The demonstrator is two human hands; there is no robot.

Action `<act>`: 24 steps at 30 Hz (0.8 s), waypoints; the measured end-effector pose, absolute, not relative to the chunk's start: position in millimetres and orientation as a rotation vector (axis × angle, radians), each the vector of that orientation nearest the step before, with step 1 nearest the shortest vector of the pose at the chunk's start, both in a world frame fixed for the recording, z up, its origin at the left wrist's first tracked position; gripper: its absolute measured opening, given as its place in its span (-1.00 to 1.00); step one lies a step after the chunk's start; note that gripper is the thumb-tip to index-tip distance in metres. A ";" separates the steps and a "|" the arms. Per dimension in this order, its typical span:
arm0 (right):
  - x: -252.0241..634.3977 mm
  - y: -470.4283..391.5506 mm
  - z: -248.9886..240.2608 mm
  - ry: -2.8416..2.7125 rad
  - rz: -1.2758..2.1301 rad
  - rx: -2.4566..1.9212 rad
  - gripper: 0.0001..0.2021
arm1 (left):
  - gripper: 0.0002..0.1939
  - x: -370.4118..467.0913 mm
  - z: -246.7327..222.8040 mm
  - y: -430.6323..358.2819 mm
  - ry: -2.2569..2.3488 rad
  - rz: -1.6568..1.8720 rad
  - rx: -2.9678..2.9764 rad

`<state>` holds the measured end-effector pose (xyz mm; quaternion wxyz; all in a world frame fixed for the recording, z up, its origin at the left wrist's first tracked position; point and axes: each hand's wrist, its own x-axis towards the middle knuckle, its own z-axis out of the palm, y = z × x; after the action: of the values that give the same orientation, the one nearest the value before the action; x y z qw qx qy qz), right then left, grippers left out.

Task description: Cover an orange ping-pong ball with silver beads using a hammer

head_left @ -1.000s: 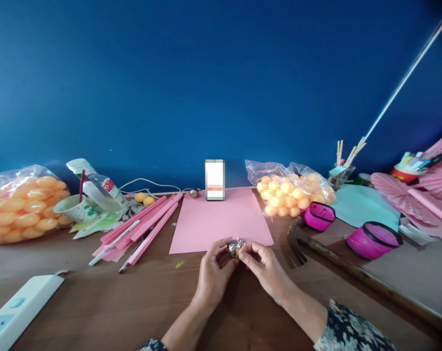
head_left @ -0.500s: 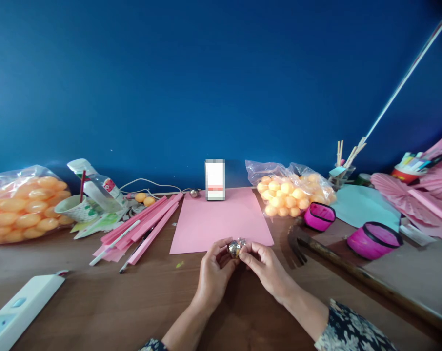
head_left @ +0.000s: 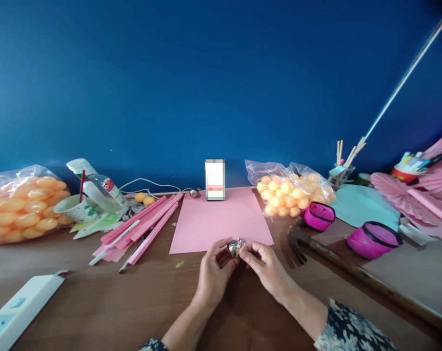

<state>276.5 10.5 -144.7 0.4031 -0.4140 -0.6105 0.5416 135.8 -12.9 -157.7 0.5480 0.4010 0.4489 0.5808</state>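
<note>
The left hand [head_left: 215, 273] pinches a shiny metallic bell [head_left: 233, 249] between thumb and fingers, and the right hand [head_left: 264, 268] closes its fingertips on that bell's right side, where a smaller silvery piece shows, too small to make out. The bell sits between the two sets of fingertips, at the near edge of the pink paper sheet [head_left: 221, 222]; the fingers cover its sides, and whether it touches the sheet cannot be told. At the bench's near left corner lies a white power strip [head_left: 25, 309], cut off by the picture. Right of the hands, a hammer [head_left: 352, 268] slants toward the bench's right edge, its handle running out of view, with two magenta bands [head_left: 374, 240] beyond it. Pink paper strips [head_left: 144, 226] lie left of the sheet. Along the bench's far edge, a phone [head_left: 215, 179] with a pixelated screen stands on the sheet's far edge, a second metallic bell [head_left: 193, 193] is near the sheet's far left corner, and bags of orange balls [head_left: 285, 195] crowd both sides, the left one cut off.
</note>
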 end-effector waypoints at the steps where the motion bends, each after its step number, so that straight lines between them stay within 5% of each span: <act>1: 276.5 10.8 -144.7 -1.546 1.364 -1.051 -0.80 | -0.57 135.6 -157.8 -12.8 1.064 1.376 0.952; 24: 275.6 8.2 -140.7 -1.547 1.382 -1.066 -0.76 | -0.58 136.1 -155.1 -14.0 1.072 1.389 0.948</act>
<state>275.6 8.2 -140.7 0.3937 -0.4203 -0.6096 0.5447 136.1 -14.0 -155.1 0.5426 0.3993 0.4515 0.5851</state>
